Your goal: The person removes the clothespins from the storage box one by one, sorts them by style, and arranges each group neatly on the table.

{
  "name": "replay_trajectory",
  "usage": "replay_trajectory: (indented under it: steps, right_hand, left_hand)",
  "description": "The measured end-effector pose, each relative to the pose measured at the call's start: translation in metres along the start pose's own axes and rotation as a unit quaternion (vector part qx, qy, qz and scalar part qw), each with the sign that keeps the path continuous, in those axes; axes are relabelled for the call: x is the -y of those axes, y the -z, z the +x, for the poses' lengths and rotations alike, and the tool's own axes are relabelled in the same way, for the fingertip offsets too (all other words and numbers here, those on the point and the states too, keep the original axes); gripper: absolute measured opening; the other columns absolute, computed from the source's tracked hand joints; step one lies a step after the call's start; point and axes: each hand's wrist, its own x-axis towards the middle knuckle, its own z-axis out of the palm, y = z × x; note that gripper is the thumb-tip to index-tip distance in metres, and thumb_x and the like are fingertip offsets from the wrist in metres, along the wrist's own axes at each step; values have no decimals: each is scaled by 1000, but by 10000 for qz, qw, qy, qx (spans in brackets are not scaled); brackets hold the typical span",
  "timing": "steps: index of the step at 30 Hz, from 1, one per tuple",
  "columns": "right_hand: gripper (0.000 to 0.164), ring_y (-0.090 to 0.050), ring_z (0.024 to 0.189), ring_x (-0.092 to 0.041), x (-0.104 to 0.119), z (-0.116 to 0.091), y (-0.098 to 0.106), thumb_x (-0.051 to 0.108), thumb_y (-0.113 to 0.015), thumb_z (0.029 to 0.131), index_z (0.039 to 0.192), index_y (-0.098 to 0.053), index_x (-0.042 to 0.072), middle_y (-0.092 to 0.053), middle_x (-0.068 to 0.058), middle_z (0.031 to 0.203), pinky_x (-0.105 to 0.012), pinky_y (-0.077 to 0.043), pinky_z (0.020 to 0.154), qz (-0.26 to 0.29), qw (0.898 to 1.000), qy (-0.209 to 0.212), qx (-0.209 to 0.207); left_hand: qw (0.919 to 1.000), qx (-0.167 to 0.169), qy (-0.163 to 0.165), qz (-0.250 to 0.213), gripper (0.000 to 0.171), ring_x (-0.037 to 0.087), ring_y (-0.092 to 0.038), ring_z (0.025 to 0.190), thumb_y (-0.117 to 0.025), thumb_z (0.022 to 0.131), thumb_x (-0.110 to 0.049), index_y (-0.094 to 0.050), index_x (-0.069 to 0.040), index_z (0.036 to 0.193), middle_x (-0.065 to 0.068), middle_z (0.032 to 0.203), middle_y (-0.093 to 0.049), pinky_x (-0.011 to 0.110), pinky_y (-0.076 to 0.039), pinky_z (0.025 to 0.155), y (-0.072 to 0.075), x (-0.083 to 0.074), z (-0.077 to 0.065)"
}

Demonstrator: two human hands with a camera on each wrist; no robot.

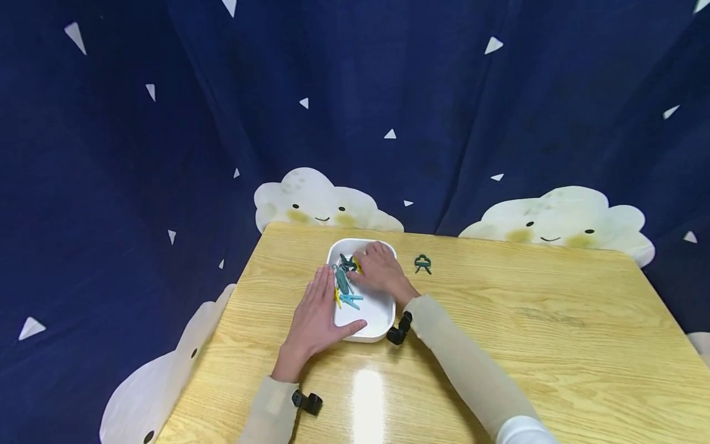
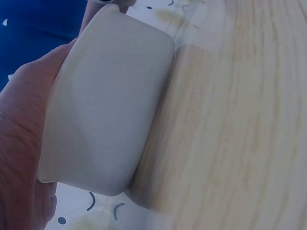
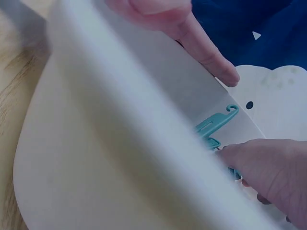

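Observation:
A white bin (image 1: pixel 379 320) stands on the wooden table with several plastic clothespins inside. Among them are a light blue clothespin (image 1: pixel 350 300), a yellow clothespin (image 1: pixel 337 297) and a teal clothespin (image 3: pixel 216 123) with a hooked end. My left hand (image 1: pixel 316 314) rests on the bin's left rim, fingers straight, its thumb extended over the near side. Inside the bin, my right hand (image 1: pixel 379 269) reaches among the clothespins at the far end, thumb tip touching them. Its other fingertips are mostly hidden, so a firm grip cannot be made out.
A dark green clothespin (image 1: pixel 423 264) lies on the table (image 1: pixel 527 327) just right of the bin. Behind the table hangs a dark blue curtain (image 1: pixel 355 111) printed with white triangles and smiling clouds. Each wrist carries a small black camera.

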Motion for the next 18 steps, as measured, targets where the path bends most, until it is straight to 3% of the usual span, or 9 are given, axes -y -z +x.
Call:
replay_trajectory:
  steps: [10,18]
  right_hand:
    - [58,-48,128,-32,1,2,4,57,-60,100,144,-63,20,-61,-13,128,-49,-32,117,207,9997,-113,107]
    - [41,-48,115,-26,-1,1,5,48,-71,97,126,-74,19,-63,-7,123,-45,-37,112,665,9976,-105,-180]
  left_hand:
    - [9998,-168,-30,76,135,32,-8,162,-48,80,-94,-11,3,165,21,174,-11,44,-14,130,-3,2,2]
    - [9998,-178,-66,25,135,32,-8,162,-48,80,-94,-10,3,165,20,174,-8,45,-14,130,-3,1,2]
